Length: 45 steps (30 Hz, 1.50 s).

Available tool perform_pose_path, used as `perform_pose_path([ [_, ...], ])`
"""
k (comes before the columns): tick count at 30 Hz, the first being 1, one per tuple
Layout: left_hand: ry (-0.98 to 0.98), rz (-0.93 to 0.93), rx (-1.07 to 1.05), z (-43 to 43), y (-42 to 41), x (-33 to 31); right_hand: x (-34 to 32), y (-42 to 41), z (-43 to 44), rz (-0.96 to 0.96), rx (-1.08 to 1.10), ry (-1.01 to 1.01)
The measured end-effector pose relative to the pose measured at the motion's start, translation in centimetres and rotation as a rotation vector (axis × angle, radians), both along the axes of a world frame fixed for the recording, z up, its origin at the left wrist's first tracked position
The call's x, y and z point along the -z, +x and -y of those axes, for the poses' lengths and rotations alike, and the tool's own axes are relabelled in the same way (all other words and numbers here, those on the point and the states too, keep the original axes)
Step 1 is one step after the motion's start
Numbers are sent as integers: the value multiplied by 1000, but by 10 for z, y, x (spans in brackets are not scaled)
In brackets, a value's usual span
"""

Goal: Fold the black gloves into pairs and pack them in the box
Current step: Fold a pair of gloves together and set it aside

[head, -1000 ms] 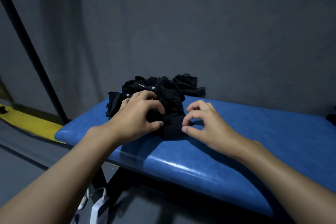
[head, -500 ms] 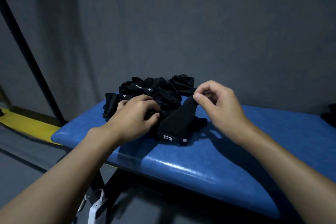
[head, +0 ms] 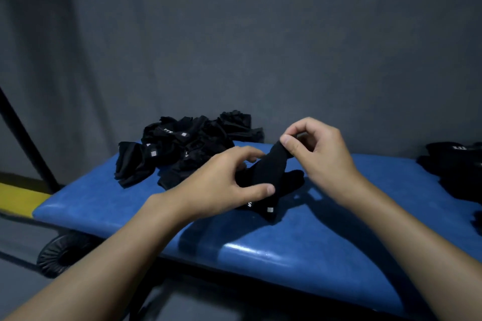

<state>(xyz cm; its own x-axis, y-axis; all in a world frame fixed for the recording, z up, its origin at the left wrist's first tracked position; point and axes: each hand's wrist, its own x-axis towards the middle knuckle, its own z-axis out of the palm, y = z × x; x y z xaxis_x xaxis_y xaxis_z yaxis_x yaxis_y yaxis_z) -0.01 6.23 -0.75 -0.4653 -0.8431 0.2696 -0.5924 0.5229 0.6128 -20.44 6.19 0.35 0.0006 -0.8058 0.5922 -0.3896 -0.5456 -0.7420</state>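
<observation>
I have the glove [head: 271, 172] between both hands over the blue desk [head: 300, 242]; its long axis slants from cuff, low and near me, up-right. My right hand [head: 317, 154] pinches its raised tip, and my left hand [head: 221, 185] grips the lower part, nearer the pile [head: 187, 148].

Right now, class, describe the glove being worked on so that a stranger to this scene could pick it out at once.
Start at the blue padded bench; a heap of black gloves lies at its far left. The one glove in question is nearer the middle, in front of that heap. Unlike the rest, it is lifted, pinched at the top by the right hand and gripped lower by the left hand.
</observation>
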Motion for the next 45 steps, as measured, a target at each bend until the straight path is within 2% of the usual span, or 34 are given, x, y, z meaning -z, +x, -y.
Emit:
perform_pose_path([
  [6, -127, 12, -71, 2, -33, 7, 3, -22, -7, -18, 58, 45],
  [13, -128, -177, -47, 10, -62, 4, 3, -45, -10, 13, 60, 57],
  [17, -24, -408, 34, 13, -72, -3, 3, -62, -12, -51, 37, 125],
  [21, 131, -569, 49, 13, -78, -6, 2, -70, -15, 56, -26, 161],
  [25, 257, -684, 46, 9, -87, -6, 2, -69, -15, 132, 17, 157],
  [27, 232, -665, 108, 7, -90, -5, 1, -68, -14, 166, 50, 151],
  [30, 134, -539, 187, 6, -92, -1, 1, -68, -12, 189, 74, 159],
  [33, 33, -375, 110, 8, -94, 7, 2, -68, -11, 214, 76, 181],
  [35, -43, -335, 57, 12, -94, 12, 2, -68, -11, 231, 80, 198],
  [40, -123, -424, -32, 19, -95, 13, 5, -69, -10, 235, 85, 243],
  [45, -91, -508, -58, 25, -96, 14, 16, -75, -3, 116, 117, 290],
])
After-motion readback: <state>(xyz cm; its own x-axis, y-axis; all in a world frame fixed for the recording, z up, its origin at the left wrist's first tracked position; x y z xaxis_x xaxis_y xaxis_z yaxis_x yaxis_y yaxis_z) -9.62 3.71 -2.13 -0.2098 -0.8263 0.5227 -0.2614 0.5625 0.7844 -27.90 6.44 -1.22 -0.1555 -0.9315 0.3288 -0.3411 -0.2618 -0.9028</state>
